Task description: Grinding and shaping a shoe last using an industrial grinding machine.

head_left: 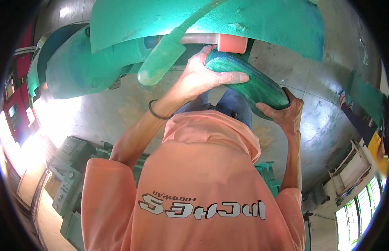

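Observation:
Both my hands hold a long green shoe-sole-shaped piece (259, 85) with rounded ends and a streaked surface; its exact kind I cannot tell. My left hand (202, 77) closes on its upper left end, thumb lying across the face. At the lower right end, my right hand (288, 111) grips it with the thumb on the near face and fingers over the far edge. The piece's upper edge is right beneath a pink roller (233, 43) on a machine shaft (198, 38). Whether they touch is hard to make out.
A curved green machine hood (161, 21) covers the top of the view. From it a translucent rod with a thick rounded end (161, 58) hangs beside my left forearm. A green motor-like housing (81, 62) stands left. Grey machinery (71, 167) is at lower left; another person's leg (359, 119) shows far right.

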Demonstrator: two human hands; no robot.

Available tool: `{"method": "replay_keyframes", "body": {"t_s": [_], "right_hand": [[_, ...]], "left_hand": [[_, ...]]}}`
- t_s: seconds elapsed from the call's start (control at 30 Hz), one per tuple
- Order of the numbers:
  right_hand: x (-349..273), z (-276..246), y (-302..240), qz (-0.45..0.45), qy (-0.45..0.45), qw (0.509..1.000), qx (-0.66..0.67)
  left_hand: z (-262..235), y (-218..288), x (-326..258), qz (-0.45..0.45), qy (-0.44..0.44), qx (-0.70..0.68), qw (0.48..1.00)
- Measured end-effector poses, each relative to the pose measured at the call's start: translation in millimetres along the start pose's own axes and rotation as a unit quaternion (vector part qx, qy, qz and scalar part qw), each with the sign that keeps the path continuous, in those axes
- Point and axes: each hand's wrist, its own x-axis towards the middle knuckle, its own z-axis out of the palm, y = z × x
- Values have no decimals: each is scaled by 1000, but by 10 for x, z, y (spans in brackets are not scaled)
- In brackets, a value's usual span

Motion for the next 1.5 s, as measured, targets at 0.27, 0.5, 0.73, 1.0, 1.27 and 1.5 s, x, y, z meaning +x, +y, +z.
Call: {"method": "replay_keyframes", "body": {"t_s": [0.27, 0.5, 0.73, 1.0, 1.27, 1.5], "right_hand": [[-88, 140, 82, 54, -6, 998, 15], [-299, 322, 142, 97, 45, 987, 123], [-304, 461, 124, 218, 31, 958, 184], [-390, 469, 179, 176, 20, 971, 158], [-407, 588, 352, 63, 156, 984, 51], [-63, 384, 340, 46, 61, 996, 51]], "left_hand": [[25, -64, 191, -20, 31, 123, 992], [126, -17, 160, 30, -22, 82, 996], [174, -70, 308, -19, 3, 60, 998], [189, 11, 97, 18, 23, 114, 993], [199, 15, 49, 37, 50, 180, 982], [100, -211, 335, 24, -1, -3, 1000]]}}
